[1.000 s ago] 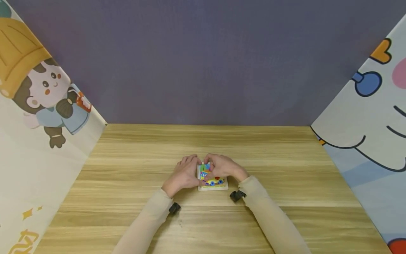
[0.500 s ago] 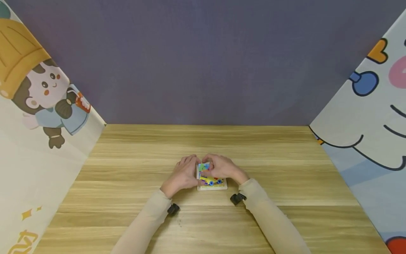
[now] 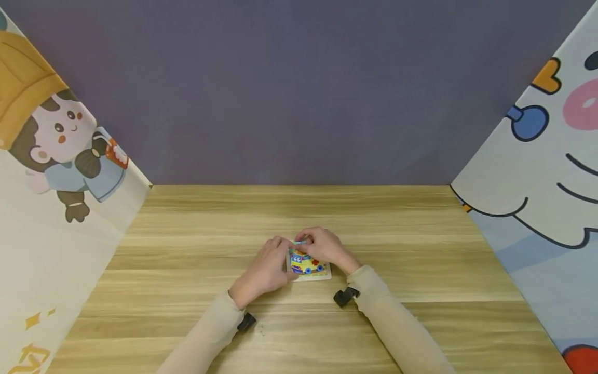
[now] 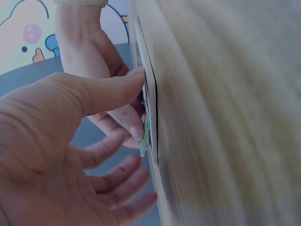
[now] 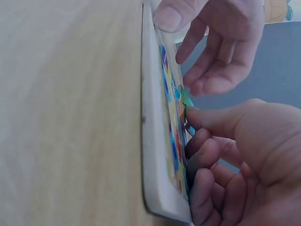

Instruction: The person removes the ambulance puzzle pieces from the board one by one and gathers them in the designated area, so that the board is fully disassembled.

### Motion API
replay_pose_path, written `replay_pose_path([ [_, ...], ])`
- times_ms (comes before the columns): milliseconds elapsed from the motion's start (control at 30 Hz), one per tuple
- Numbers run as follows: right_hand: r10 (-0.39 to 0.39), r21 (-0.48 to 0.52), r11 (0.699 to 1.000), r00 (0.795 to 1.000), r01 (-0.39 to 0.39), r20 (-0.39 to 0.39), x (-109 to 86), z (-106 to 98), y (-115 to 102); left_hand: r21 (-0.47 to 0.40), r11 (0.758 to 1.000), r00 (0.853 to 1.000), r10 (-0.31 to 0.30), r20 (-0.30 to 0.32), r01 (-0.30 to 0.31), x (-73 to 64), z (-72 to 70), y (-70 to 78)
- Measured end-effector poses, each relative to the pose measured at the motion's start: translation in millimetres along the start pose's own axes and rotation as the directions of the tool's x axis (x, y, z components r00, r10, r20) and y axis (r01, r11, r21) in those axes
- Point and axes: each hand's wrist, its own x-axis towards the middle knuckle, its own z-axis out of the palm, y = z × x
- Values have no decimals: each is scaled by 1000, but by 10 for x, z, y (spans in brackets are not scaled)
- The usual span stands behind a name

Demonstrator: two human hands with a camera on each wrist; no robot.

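Observation:
A small jigsaw puzzle [image 3: 307, 264] with a yellow ambulance picture lies flat on the table in a pale tray [image 5: 153, 141]. My right hand [image 3: 327, 246] is over its top part, thumb and fingers pinching a green and blue puzzle piece [image 5: 185, 98]. That piece stands tilted up from the puzzle surface in both wrist views. At the tray's left side is my left hand [image 3: 266, 267]. Its thumb [image 4: 120, 89] touches the tray rim, while the other fingers are loosely bent near the piece, apart from it. Both hands partly cover the puzzle's upper left area.
The wood-grain table [image 3: 210, 208] surrounds the tray. A dark blue-grey panel [image 3: 299, 93] rises behind it, with cartoon-printed panels [image 3: 70, 156] at the sides. Each sleeve carries a small black wrist camera [image 3: 345, 297].
My right thumb has moved up off the ambulance to the puzzle's top, uncovering more of the picture. My left hand has shifted slightly down and left. The head view has turned slightly.

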Motion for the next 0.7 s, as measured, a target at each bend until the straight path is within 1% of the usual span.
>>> replay_pose_path([
  [200, 0, 11, 1000, 1000, 0, 2, 1, 14, -15, -19, 998, 998, 58, 21, -58, -30, -1, -12],
  [333, 6, 53, 999, 1000, -6, 1, 0, 20, -8, -7, 998, 997, 64, 36, -63, -33, -14, -23],
  [433, 23, 104, 994, 1000, -23, -5, -2, 20, 4, 23, 997, 997, 67, 47, -68, -28, -16, -27],
  [567, 40, 139, 990, 999, -36, -22, 4, 19, 33, 58, 995, 996, 80, 46, -83, -19, -13, -30],
  [700, 38, 169, 985, 999, -33, -28, 4, 19, 62, 59, 995, 996, 80, 49, -83, -14, -18, -27],
])
